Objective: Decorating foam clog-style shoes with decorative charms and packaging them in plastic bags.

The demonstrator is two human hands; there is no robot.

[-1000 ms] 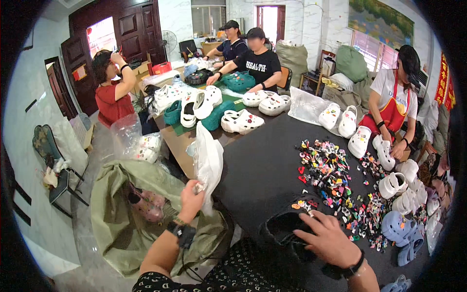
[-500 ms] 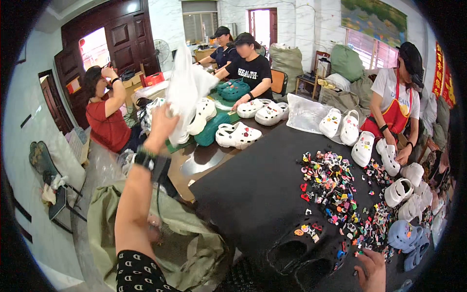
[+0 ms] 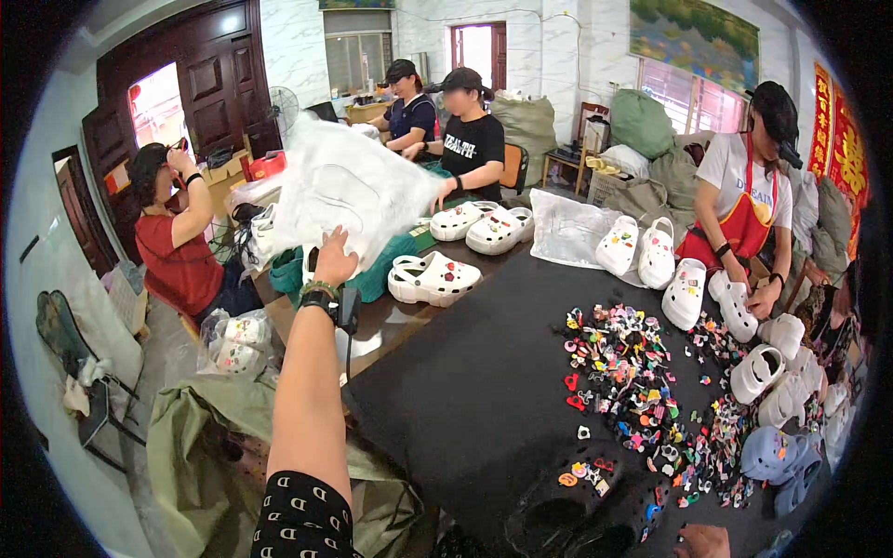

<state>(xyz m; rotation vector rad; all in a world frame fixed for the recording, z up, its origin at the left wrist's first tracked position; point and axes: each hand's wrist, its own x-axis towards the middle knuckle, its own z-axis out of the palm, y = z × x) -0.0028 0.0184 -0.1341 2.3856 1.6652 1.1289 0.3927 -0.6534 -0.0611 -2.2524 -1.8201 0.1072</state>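
My left hand (image 3: pixel 335 260) reaches far out over the table, fingers stretched and spread against the lower edge of a clear plastic bag (image 3: pixel 339 200). The bag is spread wide in the air, its right corner near a co-worker's hand (image 3: pixel 448 192). Just right of my hand lies a white clog (image 3: pixel 434 281) with charms; teal clogs (image 3: pixel 383 265) are partly behind the bag. At the bottom edge only a bit of my right hand (image 3: pixel 704 541) shows, its fingers not readable. Closest to it are dark clogs (image 3: pixel 549 507) with several charms on top.
A heap of colourful shoe charms (image 3: pixel 623 353) covers the right of the black tabletop (image 3: pixel 465 372). White clogs (image 3: pixel 686 293) line its far right side, blue clogs (image 3: pixel 777 456) nearer. Co-workers stand or sit around. Green sacking (image 3: pixel 205 446) hangs below my left arm.
The plastic bag went from bunched and upright to spread out wide. My left hand has moved right, and its fingers have opened. My right hand has dropped mostly out of view.
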